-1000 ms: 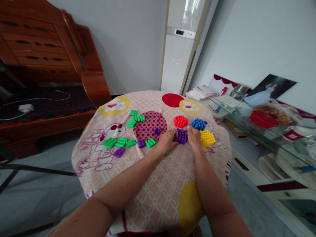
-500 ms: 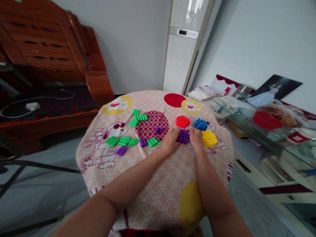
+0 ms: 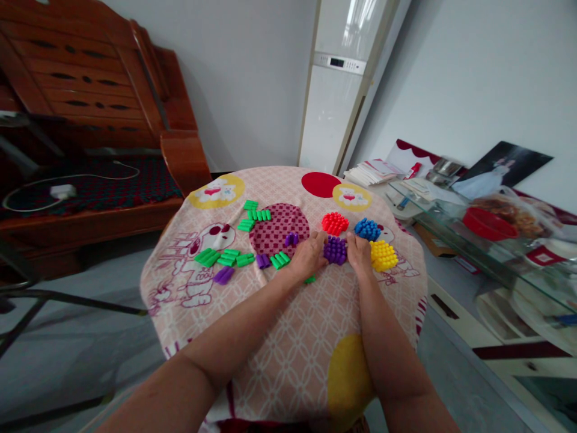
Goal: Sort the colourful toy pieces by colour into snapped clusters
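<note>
A tight bundle of purple plastic pegs [image 3: 335, 250] stands upright on the cloth, between my two hands. My left hand [image 3: 311, 255] presses against its left side with bent fingers. From the right, my right hand [image 3: 359, 251] closes against the same bundle, its fingers curled. Around it stand similar bundles: red pegs [image 3: 335, 223] behind, blue pegs [image 3: 367, 229] behind right, and yellow pegs [image 3: 383, 256] just right of my right hand. Loose green pegs [image 3: 280, 260] and purple pegs [image 3: 262, 261] lie left of my left hand; a green bit shows under its wrist.
A patterned cloth [image 3: 279, 319] covers the round table. Several more green pegs [image 3: 229, 257] lie on the left half. At right is a glass shelf [image 3: 455, 225] with a red bowl [image 3: 489, 224]. A wooden bench [image 3: 90, 198] is at the left.
Both hands stay at the purple bundle with hardly any movement. A green peg now shows below my left wrist. The whole view has shifted slightly.
</note>
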The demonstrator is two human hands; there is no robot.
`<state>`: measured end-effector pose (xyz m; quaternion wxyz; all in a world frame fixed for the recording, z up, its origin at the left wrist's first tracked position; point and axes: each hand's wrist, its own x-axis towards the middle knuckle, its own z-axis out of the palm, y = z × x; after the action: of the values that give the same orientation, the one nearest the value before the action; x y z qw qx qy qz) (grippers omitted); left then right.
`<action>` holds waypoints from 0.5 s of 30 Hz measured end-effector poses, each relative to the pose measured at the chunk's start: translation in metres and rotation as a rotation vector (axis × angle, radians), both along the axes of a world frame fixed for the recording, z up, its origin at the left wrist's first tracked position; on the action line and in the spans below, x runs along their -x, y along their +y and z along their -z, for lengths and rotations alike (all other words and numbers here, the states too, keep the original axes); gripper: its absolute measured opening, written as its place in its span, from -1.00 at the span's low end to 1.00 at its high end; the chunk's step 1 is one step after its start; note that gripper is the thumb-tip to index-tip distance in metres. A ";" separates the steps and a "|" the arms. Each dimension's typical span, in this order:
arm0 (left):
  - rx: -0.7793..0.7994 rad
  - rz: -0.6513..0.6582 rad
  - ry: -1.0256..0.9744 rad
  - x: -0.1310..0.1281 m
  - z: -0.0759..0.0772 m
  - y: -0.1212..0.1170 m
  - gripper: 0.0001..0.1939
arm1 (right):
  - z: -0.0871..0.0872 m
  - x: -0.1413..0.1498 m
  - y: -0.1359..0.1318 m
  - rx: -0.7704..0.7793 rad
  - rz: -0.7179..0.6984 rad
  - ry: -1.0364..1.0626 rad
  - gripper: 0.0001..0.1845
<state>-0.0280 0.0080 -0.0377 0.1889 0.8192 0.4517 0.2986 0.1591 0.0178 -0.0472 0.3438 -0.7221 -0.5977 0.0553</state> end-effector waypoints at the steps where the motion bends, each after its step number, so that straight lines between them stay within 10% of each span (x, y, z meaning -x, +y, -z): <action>1: -0.028 -0.002 -0.020 0.007 -0.003 0.004 -0.60 | 0.000 0.000 0.000 -0.001 -0.001 0.002 -0.47; 9: -0.120 -0.270 0.089 0.070 -0.022 0.028 -0.78 | -0.004 0.000 -0.001 0.039 0.009 0.012 -0.48; 15: 0.029 -0.177 0.248 0.061 -0.011 0.030 -0.80 | -0.005 0.001 -0.002 0.044 0.011 0.008 -0.48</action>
<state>-0.0891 0.0377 -0.0271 0.1166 0.8039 0.5463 0.2040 0.1584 0.0162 -0.0422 0.3307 -0.7325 -0.5910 0.0693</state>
